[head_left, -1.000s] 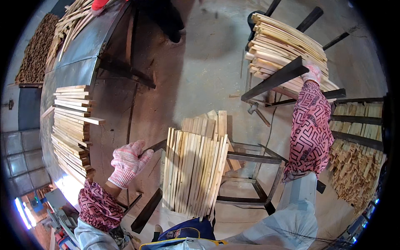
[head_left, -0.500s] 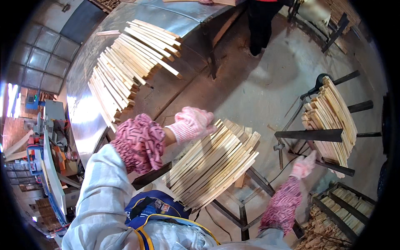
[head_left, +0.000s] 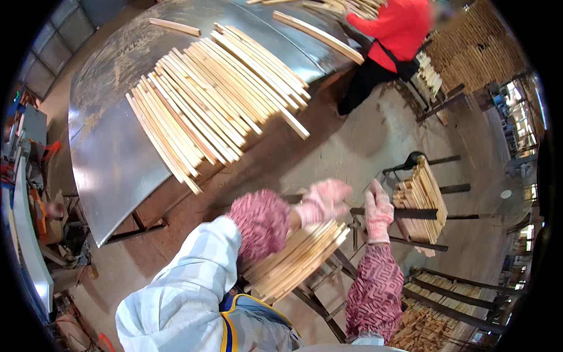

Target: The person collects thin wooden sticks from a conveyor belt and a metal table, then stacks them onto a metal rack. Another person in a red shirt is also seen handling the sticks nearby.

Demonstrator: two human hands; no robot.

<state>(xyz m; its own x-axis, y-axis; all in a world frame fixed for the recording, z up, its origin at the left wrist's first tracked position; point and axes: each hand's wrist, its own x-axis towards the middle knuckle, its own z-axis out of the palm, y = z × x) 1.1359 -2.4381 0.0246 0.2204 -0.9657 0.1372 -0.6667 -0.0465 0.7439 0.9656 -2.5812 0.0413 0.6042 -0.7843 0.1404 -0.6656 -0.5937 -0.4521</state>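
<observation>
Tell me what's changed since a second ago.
Your left hand has moved right, from beside the near stack of wood to its far end. Your right hand has come in from the far stack toward the left one; neither visibly holds anything. The view has turned, showing more of the table and the co-worker in red. Both stacks stayed put.

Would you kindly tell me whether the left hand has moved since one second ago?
Yes: judged against the near wood stack, the left hand has gone rightward, from beside its left side to its far end.
</observation>
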